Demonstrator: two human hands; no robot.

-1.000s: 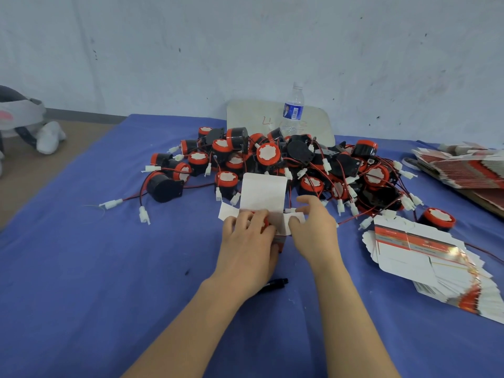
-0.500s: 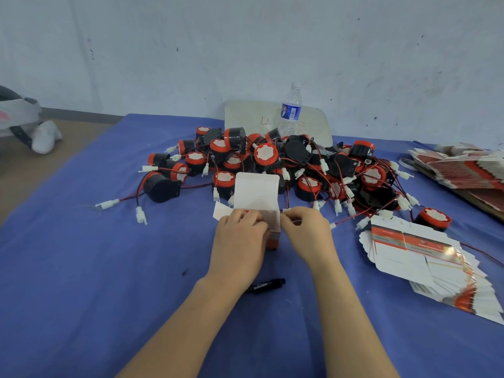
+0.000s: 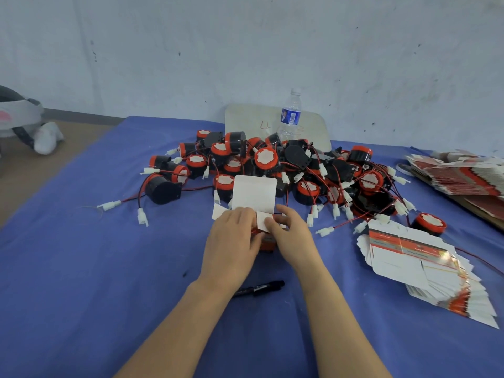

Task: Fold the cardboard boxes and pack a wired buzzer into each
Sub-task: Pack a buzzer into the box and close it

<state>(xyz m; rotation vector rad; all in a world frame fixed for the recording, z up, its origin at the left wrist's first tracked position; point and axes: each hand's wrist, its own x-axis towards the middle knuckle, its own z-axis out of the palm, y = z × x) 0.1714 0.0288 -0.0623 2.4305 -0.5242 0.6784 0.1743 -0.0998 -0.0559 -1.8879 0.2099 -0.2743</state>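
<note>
Although one box (image 3: 266,242) stands formed just in front of the buzzer pile (image 3: 272,162), its top is not closed. The lid flap (image 3: 253,196) stands upright on the side toward the pile. One side flap (image 3: 218,211) sticks out to the left, and the other side flap (image 3: 262,223) is bent in over the mouth. Whether a buzzer is already inside I cannot tell, since the hands cover the opening. No closed box shows anywhere around the pile.

I judge the job to be near its start. The pile holds dozens of loose buzzers with tangled wires. A fanned stack of flats (image 3: 417,257) lies right of the pile, toward the person, and a second stack (image 3: 458,173) lies further right. For this box, what remains is tucking the side flaps and bringing the lid down.

The hands are close together, both on the box. The left hand (image 3: 231,241) has its fingers curled over the box's left side and top edge, gripping it steady. The right hand (image 3: 293,237) wraps the right side, and its thumb (image 3: 271,223) presses the bent side flap down. The thumbs nearly touch.

A marker (image 3: 259,289) lies on the cloth (image 3: 81,268) nearer the person than the box, and a bottle (image 3: 290,115) stands behind the pile.
</note>
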